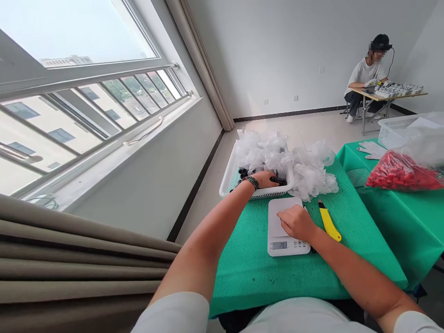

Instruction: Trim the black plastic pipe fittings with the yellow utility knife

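My left hand (pixel 264 179) reaches into a white plastic basket (pixel 226 178), its fingers curled at small black parts (pixel 278 181) near the front rim. Clear plastic bags (pixel 262 150) are heaped in the basket behind it. My right hand (pixel 297 223) is held over the right side of a white digital scale (pixel 275 219), fingers curled in. What those fingers hold, if anything, is hidden. Digits show on the scale's display (pixel 280 245). Right of that hand lies a yellow utility knife (pixel 329 224) on the green cloth.
More crumpled clear bags (pixel 314 173) lie right of the basket. On a second green-covered table (pixel 412 212) are a bag of red parts (pixel 402 173), a white glove (pixel 373 149) and another white basket (pixel 391 132). A person (pixel 367 74) sits at a far table. A window and curtain flank the left.
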Demonstrator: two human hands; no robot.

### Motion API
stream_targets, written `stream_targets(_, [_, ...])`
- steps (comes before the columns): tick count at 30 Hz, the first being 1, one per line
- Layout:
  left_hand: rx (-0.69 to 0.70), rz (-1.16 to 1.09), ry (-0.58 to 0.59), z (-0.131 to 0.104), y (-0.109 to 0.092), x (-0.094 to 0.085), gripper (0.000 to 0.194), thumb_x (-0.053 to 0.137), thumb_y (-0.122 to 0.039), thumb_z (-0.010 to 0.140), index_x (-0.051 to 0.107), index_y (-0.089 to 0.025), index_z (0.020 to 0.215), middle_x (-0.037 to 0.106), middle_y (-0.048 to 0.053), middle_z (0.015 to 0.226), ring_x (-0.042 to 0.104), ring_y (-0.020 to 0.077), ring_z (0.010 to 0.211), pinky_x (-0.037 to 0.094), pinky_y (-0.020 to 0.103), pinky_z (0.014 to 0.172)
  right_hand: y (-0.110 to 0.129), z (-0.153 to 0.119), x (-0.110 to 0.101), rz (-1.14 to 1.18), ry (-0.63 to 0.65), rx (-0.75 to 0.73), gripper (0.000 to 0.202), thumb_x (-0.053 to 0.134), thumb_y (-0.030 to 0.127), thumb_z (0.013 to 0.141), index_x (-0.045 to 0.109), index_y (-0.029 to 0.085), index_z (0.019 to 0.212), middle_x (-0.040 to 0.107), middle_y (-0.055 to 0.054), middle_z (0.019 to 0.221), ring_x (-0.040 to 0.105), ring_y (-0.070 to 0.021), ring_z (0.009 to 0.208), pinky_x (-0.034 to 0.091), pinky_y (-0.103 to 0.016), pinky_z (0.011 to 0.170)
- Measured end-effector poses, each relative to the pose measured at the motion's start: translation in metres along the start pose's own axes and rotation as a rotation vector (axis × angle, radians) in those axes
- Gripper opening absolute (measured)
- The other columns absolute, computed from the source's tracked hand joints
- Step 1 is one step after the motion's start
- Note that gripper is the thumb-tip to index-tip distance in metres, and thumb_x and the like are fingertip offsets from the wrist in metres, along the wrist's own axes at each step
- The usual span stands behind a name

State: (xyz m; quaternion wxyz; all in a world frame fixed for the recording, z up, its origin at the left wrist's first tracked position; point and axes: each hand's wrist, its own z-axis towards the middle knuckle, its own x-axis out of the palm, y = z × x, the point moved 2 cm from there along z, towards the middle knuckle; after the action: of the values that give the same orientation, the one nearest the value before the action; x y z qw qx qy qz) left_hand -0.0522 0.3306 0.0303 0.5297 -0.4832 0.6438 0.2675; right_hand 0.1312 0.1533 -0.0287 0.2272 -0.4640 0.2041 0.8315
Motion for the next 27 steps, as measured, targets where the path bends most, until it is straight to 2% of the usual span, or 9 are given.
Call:
stream_targets(3, [0.011, 0.015, 0.068, -0.001, -0.003, -0.004, 0.063, 0.058, -0.067, 0.095, 0.069, -0.024, 0.140, 0.072, 0.012, 0.142, 0.071, 0.0328, 0.124, 0.056, 0.039, 0.104, -0.001, 0.001, -0.001, 0.005, -0.009, 0.010, 0.022, 0.050, 0.014, 0.099, 0.071, 0.015, 0.101, 0.069, -0.006, 0.075, 0.055, -0.0188, 0.067, 0.027, -0.035, 0.068])
stream_targets(7, [0.059, 0.038, 0.053, -0.001, -0.009, -0.008, 0.066, 0.052, -0.070, 0.095, 0.069, -0.029, 0.142, 0.071, 0.010, 0.146, 0.070, 0.0326, 0.125, 0.055, 0.038, 0.104, -0.001, 0.002, 0.001, 0.013, -0.008, 0.014, 0.020, 0.052, 0.015, 0.098, 0.071, 0.016, 0.102, 0.070, -0.006, 0.076, 0.056, -0.0191, 0.068, 0.028, -0.035, 0.068])
stream_targets(10, [0.117, 0.048, 0.002, -0.002, -0.013, -0.012, 0.056, 0.048, -0.065, 0.097, 0.082, -0.026, 0.118, 0.077, 0.010, 0.132, 0.072, 0.0309, 0.116, 0.055, 0.036, 0.099, 0.000, 0.004, 0.004, 0.028, 0.000, 0.003, 0.018, 0.053, 0.015, 0.098, 0.070, 0.017, 0.102, 0.071, -0.006, 0.076, 0.057, -0.0192, 0.069, 0.029, -0.034, 0.069])
stream_targets(12, [0.151, 0.055, -0.043, -0.002, -0.017, -0.014, 0.054, 0.047, -0.062, 0.098, 0.084, -0.022, 0.099, 0.079, 0.012, 0.123, 0.072, 0.0319, 0.113, 0.054, 0.038, 0.098, 0.000, 0.005, 0.005, 0.037, 0.009, -0.004, 0.017, 0.053, 0.016, 0.098, 0.069, 0.017, 0.101, 0.071, -0.006, 0.076, 0.057, -0.0190, 0.068, 0.028, -0.034, 0.068])
stream_targets(13, [0.169, 0.054, -0.061, -0.002, -0.019, -0.015, 0.053, 0.048, -0.060, 0.098, 0.084, -0.022, 0.096, 0.079, 0.012, 0.121, 0.071, 0.0324, 0.113, 0.054, 0.039, 0.098, 0.000, 0.005, 0.005, 0.039, 0.013, -0.005, 0.016, 0.053, 0.016, 0.097, 0.069, 0.017, 0.100, 0.071, -0.006, 0.075, 0.057, -0.0190, 0.068, 0.028, -0.034, 0.068])
stream_targets(16, [0.247, 0.021, -0.057, -0.001, -0.024, -0.017, 0.048, 0.048, -0.055, 0.099, 0.083, -0.025, 0.114, 0.079, 0.008, 0.126, 0.071, 0.0301, 0.116, 0.053, 0.037, 0.100, -0.001, 0.005, 0.004, 0.025, 0.006, 0.001, 0.015, 0.053, 0.015, 0.097, 0.068, 0.017, 0.097, 0.071, -0.005, 0.074, 0.058, -0.0193, 0.067, 0.027, -0.035, 0.066])
stream_targets(19, [0.318, -0.020, 0.018, 0.003, -0.026, -0.013, 0.050, 0.048, -0.054, 0.100, 0.075, -0.029, 0.134, 0.076, 0.002, 0.138, 0.070, 0.0260, 0.123, 0.052, 0.030, 0.105, -0.002, 0.005, 0.003, 0.003, -0.020, 0.001, 0.014, 0.054, 0.017, 0.096, 0.069, 0.017, 0.095, 0.071, -0.005, 0.073, 0.059, -0.0202, 0.067, 0.028, -0.036, 0.066])
stream_targets(24, [0.272, -0.031, 0.083, 0.009, -0.020, -0.005, 0.064, 0.052, -0.061, 0.098, 0.060, -0.027, 0.151, 0.067, 0.010, 0.152, 0.065, 0.0328, 0.133, 0.048, 0.038, 0.113, -0.004, 0.005, -0.003, -0.003, -0.060, 0.016, 0.019, 0.053, 0.017, 0.098, 0.072, 0.016, 0.100, 0.072, -0.006, 0.074, 0.060, -0.0218, 0.070, 0.033, -0.038, 0.067])
stream_targets(27, [0.252, -0.042, 0.118, 0.011, -0.020, -0.002, 0.059, 0.056, -0.057, 0.095, 0.062, -0.030, 0.148, 0.070, 0.009, 0.147, 0.068, 0.0323, 0.128, 0.050, 0.038, 0.109, -0.011, 0.008, -0.017, 0.003, -0.106, 0.110, 0.028, 0.047, 0.018, 0.102, 0.075, 0.015, 0.108, 0.075, -0.009, 0.085, 0.064, -0.0245, 0.081, 0.043, -0.039, 0.074])
